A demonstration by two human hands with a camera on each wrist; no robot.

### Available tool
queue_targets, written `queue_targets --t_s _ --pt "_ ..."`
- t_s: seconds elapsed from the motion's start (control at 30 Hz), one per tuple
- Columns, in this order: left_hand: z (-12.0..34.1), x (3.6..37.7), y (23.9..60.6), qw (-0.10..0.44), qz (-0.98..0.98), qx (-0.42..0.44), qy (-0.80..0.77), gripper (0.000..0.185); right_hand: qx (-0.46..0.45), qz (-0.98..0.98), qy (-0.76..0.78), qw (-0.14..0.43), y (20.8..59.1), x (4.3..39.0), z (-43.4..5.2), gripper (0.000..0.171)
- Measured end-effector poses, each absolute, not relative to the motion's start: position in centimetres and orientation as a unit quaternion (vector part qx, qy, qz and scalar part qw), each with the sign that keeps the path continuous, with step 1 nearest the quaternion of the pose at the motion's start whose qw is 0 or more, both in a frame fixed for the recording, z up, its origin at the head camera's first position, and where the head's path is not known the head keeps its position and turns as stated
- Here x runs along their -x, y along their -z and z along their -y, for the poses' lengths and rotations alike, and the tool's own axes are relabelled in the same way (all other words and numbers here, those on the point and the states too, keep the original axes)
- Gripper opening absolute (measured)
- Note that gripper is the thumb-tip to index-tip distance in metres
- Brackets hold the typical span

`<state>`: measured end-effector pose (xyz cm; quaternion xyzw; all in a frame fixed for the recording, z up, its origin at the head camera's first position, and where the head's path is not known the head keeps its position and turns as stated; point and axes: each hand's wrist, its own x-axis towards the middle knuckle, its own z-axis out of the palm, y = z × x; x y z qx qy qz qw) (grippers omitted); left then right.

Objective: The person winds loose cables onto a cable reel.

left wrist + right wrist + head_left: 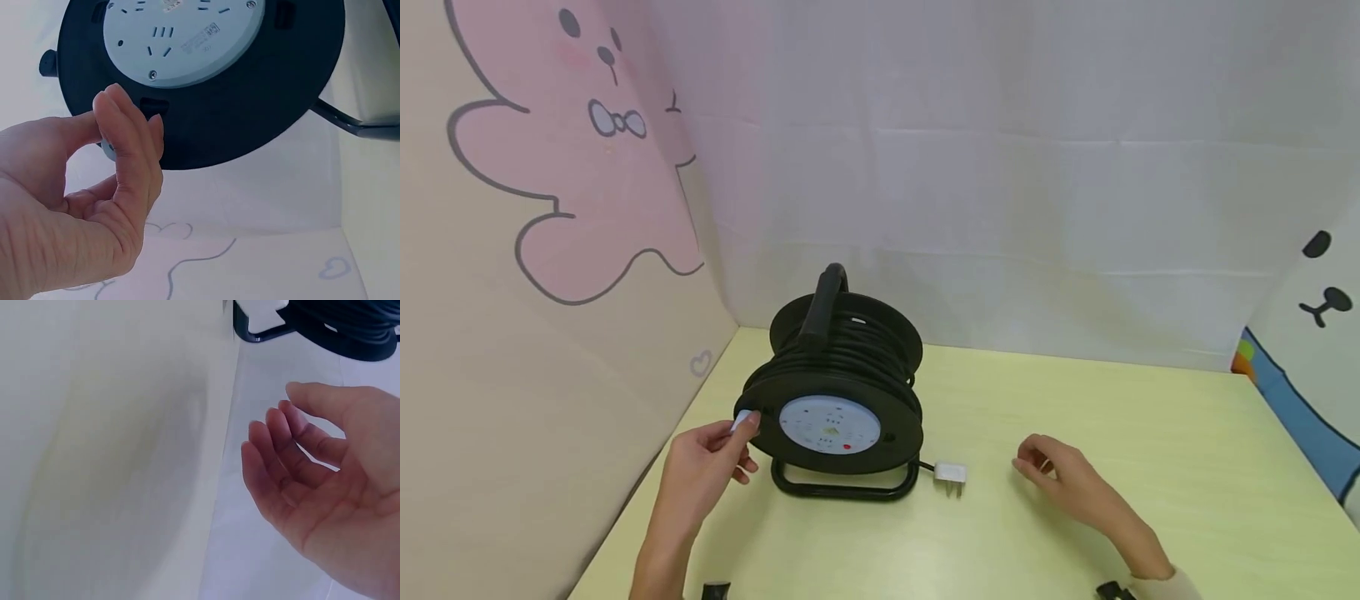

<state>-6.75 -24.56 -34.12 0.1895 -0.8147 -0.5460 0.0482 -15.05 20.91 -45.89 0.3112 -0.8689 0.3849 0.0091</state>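
Note:
A black cable reel (842,375) stands upright on its tube stand on the yellow-green table (1150,467), its pale blue socket face (829,423) turned toward me. My left hand (741,432) pinches a small white knob (745,419) on the left rim of the reel. In the left wrist view the fingers (128,144) mostly hide that knob against the black disc (250,119). The reel's white plug (951,476) lies on the table by the stand's right foot. Right of the plug my right hand (1036,467) rests on the table, its fingers (281,462) loosely curled and holding nothing.
A white cloth backdrop (1000,208) closes the back. A pink cartoon panel (550,250) walls the left side close to the reel, and a blue-striped panel (1307,417) stands at the right. The reel's carry handle (823,304) sticks up.

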Motion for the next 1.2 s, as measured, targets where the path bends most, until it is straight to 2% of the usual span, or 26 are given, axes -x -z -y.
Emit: queue_targets --t_s 0.13,0.33,0.6,0.93,1.03,1.2 --pt "24.2 6.8 33.7 0.062 0.807 -0.187 0.556 0.047 -0.281 0.881 -0.378 0.049 45.8 14.7 -22.7 0.01" --pt "23.3 6.9 32.8 0.087 0.806 -0.177 0.558 0.045 -0.228 0.897 -0.369 0.085 45.9 14.3 -25.3 0.012" --pt "21.7 7.4 31.8 0.1 0.803 -0.166 0.564 0.047 -0.18 0.914 -0.356 0.071 46.2 13.9 -26.9 0.009" --pt "19.8 7.8 32.3 0.116 0.782 -0.137 0.597 0.048 -0.185 0.913 -0.353 0.086 46.4 14.0 -27.0 0.01" --pt "18.7 7.8 33.5 0.096 0.784 -0.125 0.601 0.048 -0.19 0.911 -0.353 0.092 46.5 14.0 -27.0 0.011" --pt "16.2 7.8 36.0 0.053 0.795 -0.075 0.6 0.036 -0.21 0.907 -0.346 0.116 46.5 14.2 -26.8 0.014"
